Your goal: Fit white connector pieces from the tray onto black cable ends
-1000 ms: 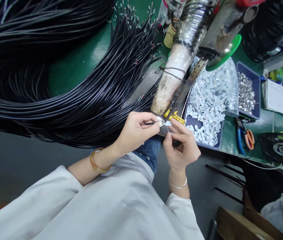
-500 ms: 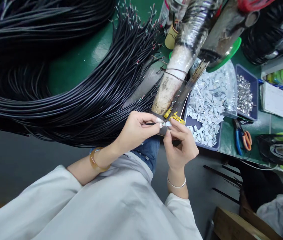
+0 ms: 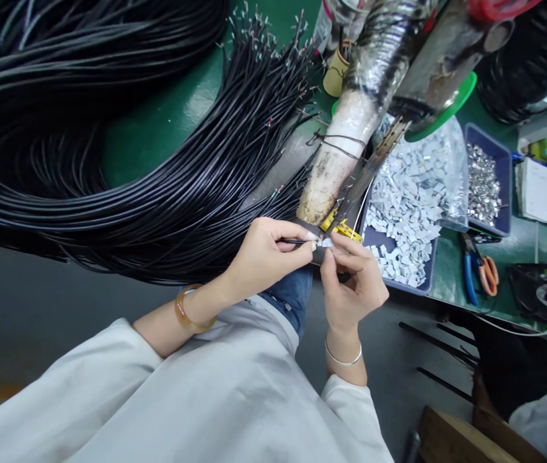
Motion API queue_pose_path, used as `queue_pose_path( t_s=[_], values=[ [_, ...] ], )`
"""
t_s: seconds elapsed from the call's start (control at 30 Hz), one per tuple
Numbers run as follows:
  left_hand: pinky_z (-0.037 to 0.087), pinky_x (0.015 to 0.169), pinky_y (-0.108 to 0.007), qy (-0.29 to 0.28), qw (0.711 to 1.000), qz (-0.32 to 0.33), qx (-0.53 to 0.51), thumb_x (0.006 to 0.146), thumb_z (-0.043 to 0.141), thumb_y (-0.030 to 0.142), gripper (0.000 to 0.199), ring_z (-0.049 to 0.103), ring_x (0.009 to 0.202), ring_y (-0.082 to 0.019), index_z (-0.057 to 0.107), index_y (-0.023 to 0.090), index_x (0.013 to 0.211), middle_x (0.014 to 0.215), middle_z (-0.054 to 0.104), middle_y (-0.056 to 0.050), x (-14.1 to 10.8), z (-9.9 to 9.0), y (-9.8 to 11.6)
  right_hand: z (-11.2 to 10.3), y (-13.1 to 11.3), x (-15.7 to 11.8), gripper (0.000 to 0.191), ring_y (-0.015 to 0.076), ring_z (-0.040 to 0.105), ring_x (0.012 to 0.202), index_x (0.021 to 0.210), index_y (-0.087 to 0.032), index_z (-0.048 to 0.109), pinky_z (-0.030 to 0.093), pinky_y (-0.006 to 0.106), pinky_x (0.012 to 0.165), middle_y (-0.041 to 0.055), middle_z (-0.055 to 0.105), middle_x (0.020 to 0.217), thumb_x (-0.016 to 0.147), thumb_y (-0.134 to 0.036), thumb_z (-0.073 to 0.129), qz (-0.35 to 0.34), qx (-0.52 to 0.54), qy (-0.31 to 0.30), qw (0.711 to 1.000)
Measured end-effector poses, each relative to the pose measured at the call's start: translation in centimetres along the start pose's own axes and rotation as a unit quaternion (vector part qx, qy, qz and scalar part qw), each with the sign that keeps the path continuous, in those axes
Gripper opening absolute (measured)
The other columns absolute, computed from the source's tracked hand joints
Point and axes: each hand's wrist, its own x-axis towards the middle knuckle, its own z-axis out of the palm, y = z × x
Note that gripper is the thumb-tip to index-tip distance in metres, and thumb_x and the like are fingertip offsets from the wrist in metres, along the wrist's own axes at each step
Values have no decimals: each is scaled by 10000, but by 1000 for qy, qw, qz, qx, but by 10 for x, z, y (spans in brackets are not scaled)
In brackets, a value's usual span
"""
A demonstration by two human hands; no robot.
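Left hand pinched black cable tightly, just below yellow strip. Right hand, thumb and forefinger nearly together, met small white piece below strip; grip on it: could not tell. Tray stood right of strip.

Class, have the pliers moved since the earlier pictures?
No. Against the metal-parts tray, the pliers keep the same place, just below it; only the view has shifted slightly.

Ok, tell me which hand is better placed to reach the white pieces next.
Probably the right hand: it is beside the tray of white pieces, though it seems to hold a small white piece. The left hand, farther off, pinches a black cable.
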Motion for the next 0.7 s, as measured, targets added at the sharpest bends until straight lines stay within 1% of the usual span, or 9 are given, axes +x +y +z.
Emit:
queue_pose_path(
  t_s=[0.1,0.17,0.27,0.37,0.47,0.57,0.63,0.7],
  values=[
    [483,560,-145,12,1000,16,21,794,669,162,157,631,648,-95,817,126,832,774,757,-24,-2,1,-1,1,0,2,169,162,771,920,922,-211,671,631,242,684,42,791,1023,833,-78,728,-5,-8,0,1000],
    [515,592,-157,22,998,40,45,801,666,169,163,668,699,-118,818,130,844,813,773,-43,-3,1,0,1,-2,5,177,171,771,928,922,-213,687,645,264,717,43,790,1024,824,-76,740,-12,-12,7,1000],
    [512,567,-152,35,994,73,71,784,670,158,158,677,696,-122,814,129,843,814,777,-54,-4,1,3,1,-6,7,190,184,774,937,936,-221,702,668,313,780,41,785,1049,820,-78,747,-17,-22,15,999],
    [504,561,-144,31,996,69,52,776,674,155,151,674,696,-117,812,127,828,825,783,-55,-3,0,7,2,-9,7,193,185,775,934,934,-218,698,678,328,809,47,780,1075,816,-73,748,-14,-22,17,1000],
    [478,536,-148,19,999,40,22,765,681,157,145,625,622,-95,813,121,811,789,775,-46,-2,-1,7,2,-8,3,180,177,778,913,907,-212,661,683,317,789,50,779,1097,817,-79,743,-23,-8,26,999],
    [381,452,-151,8,1000,4,9,749,688,159,147,489,495,-53,812,104,805,686,732,-23,-1,-1,5,3,-4,-1,183,162,781,879,895,-211,620,681,298,779,45,785,1079,829,-73,721,-23,-2,28,999],
    [336,433,-156,1,1000,-8,8,752,688,170,148,431,471,-42,809,99,795,653,706,-14,0,-1,3,2,-3,-3,191,158,782,875,896,-208,615,676,279,772,49,789,1059,826,-67,723,-21,-6,22,1000],
    [318,433,-160,-3,1000,-13,9,757,685,177,147,421,479,-44,806,103,793,655,697,-11,0,-1,1,2,-2,-4,194,160,782,874,900,-210,616,672,275,768,52,792,1044,824,-71,729,-23,-14,21,999]
  ],
)
